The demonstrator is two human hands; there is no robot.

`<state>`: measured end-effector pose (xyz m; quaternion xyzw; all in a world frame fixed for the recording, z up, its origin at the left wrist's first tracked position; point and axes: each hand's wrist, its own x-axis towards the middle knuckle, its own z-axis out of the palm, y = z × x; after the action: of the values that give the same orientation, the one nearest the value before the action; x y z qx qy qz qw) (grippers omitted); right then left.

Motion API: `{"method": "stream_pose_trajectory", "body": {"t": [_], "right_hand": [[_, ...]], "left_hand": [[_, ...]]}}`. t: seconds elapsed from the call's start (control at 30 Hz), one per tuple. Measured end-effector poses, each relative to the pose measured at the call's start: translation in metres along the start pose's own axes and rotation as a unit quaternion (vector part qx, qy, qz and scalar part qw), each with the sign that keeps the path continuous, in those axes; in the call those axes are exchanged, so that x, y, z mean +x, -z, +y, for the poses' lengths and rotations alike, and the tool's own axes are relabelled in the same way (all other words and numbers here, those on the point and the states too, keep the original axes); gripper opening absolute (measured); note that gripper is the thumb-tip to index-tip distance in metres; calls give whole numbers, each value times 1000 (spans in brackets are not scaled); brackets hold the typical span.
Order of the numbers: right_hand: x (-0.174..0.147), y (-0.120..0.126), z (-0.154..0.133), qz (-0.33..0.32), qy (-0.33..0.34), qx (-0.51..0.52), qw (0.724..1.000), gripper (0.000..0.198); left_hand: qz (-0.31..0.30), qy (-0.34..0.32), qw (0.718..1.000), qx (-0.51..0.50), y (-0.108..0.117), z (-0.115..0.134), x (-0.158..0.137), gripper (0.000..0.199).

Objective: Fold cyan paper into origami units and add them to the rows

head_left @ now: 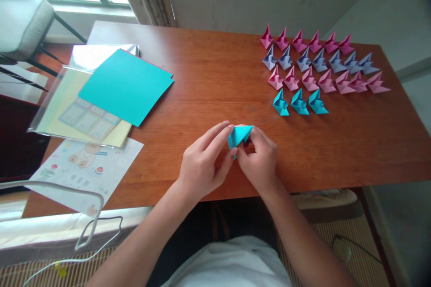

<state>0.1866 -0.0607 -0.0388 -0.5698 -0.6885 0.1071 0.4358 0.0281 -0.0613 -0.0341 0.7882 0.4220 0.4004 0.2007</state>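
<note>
A small folded piece of turquoise paper (239, 134) is held over the front of the table between both hands. My left hand (206, 161) pinches its left side, thumb below and fingers along the upper edge. My right hand (261, 157) grips its right side, with the fingers partly hidden behind the paper. Beyond my right hand stand turquoise origami pieces (299, 102) in a short row. Behind them are rows of light pink origami pieces (310, 79), lavender origami pieces (318, 61) and dark pink origami pieces (299, 42).
Turquoise sheets (128, 85) lie on a clear plastic pack of pale yellow paper (54, 107) at the left. A printed sheet with a bear (114, 175) lies nearer the front edge. A white cable (81, 258) and bent grey tube (67, 185) are at lower left; a chair (23, 22) stands behind.
</note>
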Motion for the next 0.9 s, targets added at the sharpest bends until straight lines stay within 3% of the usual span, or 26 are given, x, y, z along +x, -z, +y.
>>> {"method": "stream_pose_trajectory", "body": {"t": [0.33,0.63,0.9], "right_hand": [[0,3,-1,-41,27,79,996,26],[-2,5,-2,-76,65,109,989,43],[1,5,-2,-75,54,104,990,39]], "left_hand": [[9,23,1000,-7,1,-1,1,50],[17,142,988,-56,8,0,4,42],[3,189,977,-101,8,4,5,43]]}}
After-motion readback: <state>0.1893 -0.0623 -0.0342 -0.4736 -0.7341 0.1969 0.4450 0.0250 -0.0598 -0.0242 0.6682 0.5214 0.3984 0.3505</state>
